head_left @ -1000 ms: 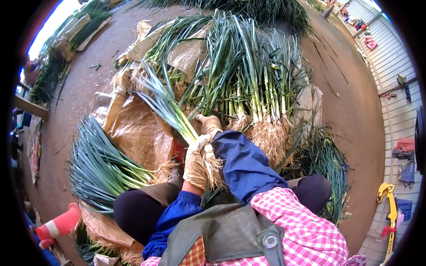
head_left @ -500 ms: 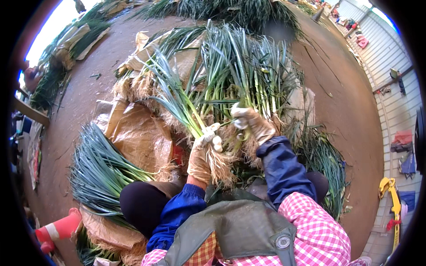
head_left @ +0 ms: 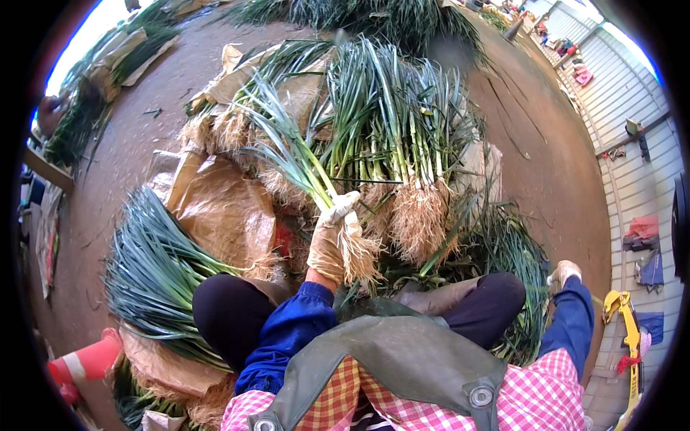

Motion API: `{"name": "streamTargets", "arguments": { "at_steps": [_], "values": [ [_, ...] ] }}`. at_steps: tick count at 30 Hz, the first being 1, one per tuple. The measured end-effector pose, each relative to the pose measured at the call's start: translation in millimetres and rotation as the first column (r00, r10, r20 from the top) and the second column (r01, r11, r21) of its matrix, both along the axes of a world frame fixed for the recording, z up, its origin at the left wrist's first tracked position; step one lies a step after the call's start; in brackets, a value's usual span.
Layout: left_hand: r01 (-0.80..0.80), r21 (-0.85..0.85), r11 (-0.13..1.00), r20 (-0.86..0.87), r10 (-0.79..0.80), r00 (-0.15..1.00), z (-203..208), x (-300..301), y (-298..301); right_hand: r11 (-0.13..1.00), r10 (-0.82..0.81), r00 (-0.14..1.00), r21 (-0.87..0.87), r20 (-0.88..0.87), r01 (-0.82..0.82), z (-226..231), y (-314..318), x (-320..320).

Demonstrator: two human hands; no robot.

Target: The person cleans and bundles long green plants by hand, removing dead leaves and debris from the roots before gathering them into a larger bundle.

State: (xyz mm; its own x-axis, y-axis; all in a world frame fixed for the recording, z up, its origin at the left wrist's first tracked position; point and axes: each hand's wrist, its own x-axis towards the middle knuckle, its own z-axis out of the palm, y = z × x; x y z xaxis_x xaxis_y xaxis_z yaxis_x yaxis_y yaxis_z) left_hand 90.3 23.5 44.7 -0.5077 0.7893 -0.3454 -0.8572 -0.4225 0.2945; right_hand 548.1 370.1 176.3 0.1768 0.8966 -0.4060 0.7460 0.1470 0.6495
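Across brown floor (head_left: 560, 194), saw heaps of long greens (head_left: 374, 18) at the far edge, more at the far left, and a pale ribbed wall (head_left: 632, 172) along the right. Sat low among piles, with dark knees (head_left: 230, 309) spread to either side.

Held a small bunch of green onions (head_left: 310, 169) in the left hand (head_left: 327, 250), gloved and wrapped around the white stems just above the roots, near the middle of the scene. Had the bunch's long axis slanting from the near right, at the hairy root end (head_left: 359, 258), to the far left, at the leaf tips, with most of its length beyond the hand. Had the right hand (head_left: 566, 271) well apart, stretched out at the right just past a heap of loose green leaves (head_left: 512, 251); could not tell whether wide or narrow, or holding anything.

Found the left hand nearer than the right to the main pile of green onions (head_left: 368, 118), just beyond the grip and a little to its right, with leaves toward the far side and thick tan roots (head_left: 420, 223) toward the near side. Saw a neat fan of green onions (head_left: 162, 262) beside the knee on the left, leaves leftward and roots rightward, next to a crumpled brown sheet (head_left: 226, 208). Noticed an orange cone (head_left: 90, 359) at the near left and a yellow bar (head_left: 632, 337) by the wall at the near right.
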Motion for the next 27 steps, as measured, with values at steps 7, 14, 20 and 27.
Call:
{"name": "streamTargets", "arguments": {
  "at_steps": [7,14,20,27],
  "values": [
    [0.021,0.002,1.000,-0.050,-0.021,0.999,-1,3,-1,0.734,0.502,-0.006,0.430,-0.865,-0.526,-63,-118,-318],
    [0.195,0.060,0.979,-0.040,-0.193,0.980,19,11,-3,-0.047,0.911,-0.364,0.830,-0.192,-0.555,-225,-148,-518],
    [0.056,0.136,0.989,-0.030,-0.052,0.998,-2,-3,-22,0.637,-0.085,0.257,-0.251,-0.963,-0.729,-215,-209,-443],
    [0.138,-0.071,0.988,0.081,-0.132,0.988,20,-14,-10,-0.044,-0.708,0.528,-0.717,-0.469,-0.696,-369,-223,-323]
  ]
}}
